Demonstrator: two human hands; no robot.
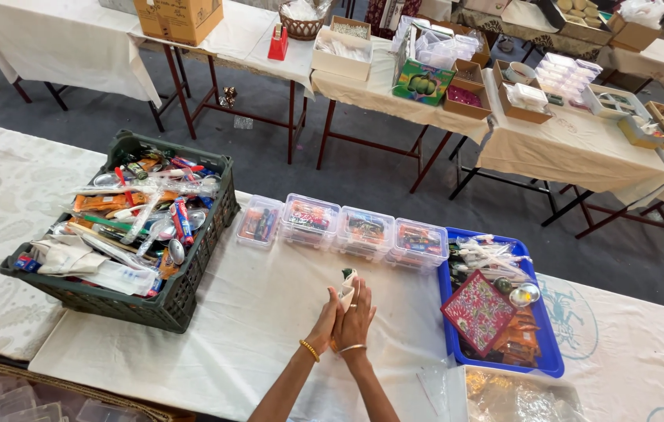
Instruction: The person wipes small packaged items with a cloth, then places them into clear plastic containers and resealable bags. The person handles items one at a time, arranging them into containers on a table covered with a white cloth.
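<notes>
Both hands, left hand (326, 322) and right hand (357, 319), clamp together around a small cloth pouch (347, 283) poking above them

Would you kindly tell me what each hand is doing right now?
Left hand: closed around a small cream cloth pouch.
Right hand: closed on the same pouch.

Small cream cloth pouch (348, 286) w/ dark green top, upright, pressed btwn both hands (346, 319), mid-table

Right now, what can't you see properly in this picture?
- Head view: the small cloth thing is mostly hidden by the left hand and right hand pressed together around it.
- Clear lidded boxes: contents too small to tell.
- Clear bags: cut off by bottom edge.
</notes>
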